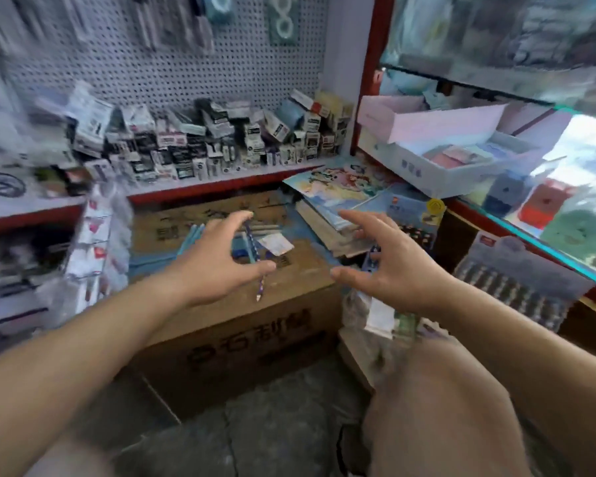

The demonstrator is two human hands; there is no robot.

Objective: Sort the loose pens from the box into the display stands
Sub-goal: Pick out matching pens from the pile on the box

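Left hand (221, 258) pinches 1 blue pen (259, 289) between forefinger and thumb above the box (241, 335). Right hand (391, 266) spreads beside it; I cannot tell if it holds another pen (374, 254).

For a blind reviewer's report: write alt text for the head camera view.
Two bare hands reach over a cardboard box in a stationery shop, the left hand with a purple patterned pen between forefinger and thumb, grip unclear, the right hand spread open beside it. Blurred small boxes crowd the shelf behind, under a pegboard.
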